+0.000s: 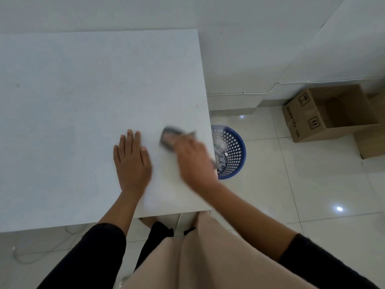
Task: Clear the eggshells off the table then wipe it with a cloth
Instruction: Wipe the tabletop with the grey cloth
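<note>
A: Cloth [169, 138] first: dark, bunched, smeared with motion blur, lying on the bench [83, 90] near its right edge; the right hand [192, 161] is over it and seems to grip it, though the blur hides how the fingers lie.

B: Eggshells, then?

A: None that I can make out on the bench top; pale fragments lie in the blue perforated basket [230, 152] on the floor just beside the bench's right edge, and they may well be the shells; so I judge the clearing done and the wiping under way.

B: And the other of the two hands?

A: Left hand [132, 161] lies flat on the bench, fingers straight, holding nothing, just left of the cloth; it looks like a brace.

B: What could spoil things from here?

A: Cloth is close to the edge; a stroke carried too far right could take it off the bench and into the basket or onto the floor; the far and left parts of the bench sit well apart from both hands, so short strokes near the corner could leave them unwiped; a faint speck far left might be missed.

B: Anything else about?

A: Open cardboard box [333, 113] on the floor by the wall, well apart from the bench.
</note>
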`<state>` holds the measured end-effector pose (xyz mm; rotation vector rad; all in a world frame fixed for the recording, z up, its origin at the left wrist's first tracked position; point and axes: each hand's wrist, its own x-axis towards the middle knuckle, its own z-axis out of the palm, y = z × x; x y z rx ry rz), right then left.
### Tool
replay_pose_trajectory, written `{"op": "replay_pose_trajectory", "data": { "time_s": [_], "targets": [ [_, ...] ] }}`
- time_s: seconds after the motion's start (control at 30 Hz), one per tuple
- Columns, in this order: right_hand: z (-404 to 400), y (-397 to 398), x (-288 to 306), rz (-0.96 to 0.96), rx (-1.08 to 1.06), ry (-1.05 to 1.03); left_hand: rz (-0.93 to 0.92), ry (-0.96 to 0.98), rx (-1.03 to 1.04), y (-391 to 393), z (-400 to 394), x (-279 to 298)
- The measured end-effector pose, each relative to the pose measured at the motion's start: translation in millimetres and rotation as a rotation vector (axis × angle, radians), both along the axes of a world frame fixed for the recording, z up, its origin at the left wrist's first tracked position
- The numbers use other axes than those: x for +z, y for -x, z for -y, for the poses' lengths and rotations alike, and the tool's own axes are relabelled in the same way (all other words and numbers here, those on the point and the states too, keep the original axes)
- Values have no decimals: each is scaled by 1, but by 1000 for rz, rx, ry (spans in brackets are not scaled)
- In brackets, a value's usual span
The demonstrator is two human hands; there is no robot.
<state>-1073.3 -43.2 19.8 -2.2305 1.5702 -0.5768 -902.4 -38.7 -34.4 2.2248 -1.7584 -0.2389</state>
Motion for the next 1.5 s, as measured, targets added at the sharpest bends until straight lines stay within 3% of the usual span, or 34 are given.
{"op": "replay_pose_trajectory", "data": {
  "time_s": [0.07, 0.13, 0.23, 0.37, 0.43, 0.53, 0.6, 0.83, 0.93, 1.0, 1.07, 1.13, 1.23, 1.3, 1.4, 1.5],
  "targets": [
    [-47, -8, -18, -103, 308, -13, -9, 15, -33, -3, 0, 0],
    [-57, 9, -32, -170, 407, -2, -22, 20, -31, -4, 0, -1],
    [-21, 43, -37, -182, 192, -41, -44, 13, -6, -1, 0, 0],
    [14, 73, -17, 2, -253, -106, -39, 11, -7, 0, -1, 2],
    [3, 45, -10, -35, -124, -71, -76, 14, 17, 0, 2, 6],
    [-24, -12, -23, -91, 277, -51, -113, 48, 19, -4, 11, 12],
    [-3, -32, -40, -124, 357, -6, -82, 47, 0, -12, 19, 11],
    [140, -2, -33, -192, -118, -17, 82, -46, -2, -19, 23, 0],
    [145, 40, -28, -7, -526, -108, 80, -40, 12, -18, 23, 2],
    [132, 38, -21, 74, -685, -60, 75, -41, 7, -19, 24, 2],
    [110, 1, -15, 108, -561, 11, 75, -47, 6, -19, 24, 1],
    [88, -49, -20, 104, -245, 32, 75, -46, 6, -20, 24, 0],
    [98, -79, -37, -69, 64, 28, 80, -44, 8, -20, 24, 1],
    [140, -63, -37, -133, 9, 29, 83, -45, 11, -19, 24, 1],
    [183, -15, -29, -191, -287, -51, 52, -40, 10, -19, 23, 3],
    [185, 19, -17, 15, -651, -123, 57, -46, 11, -19, 24, 4]
  ]
}}
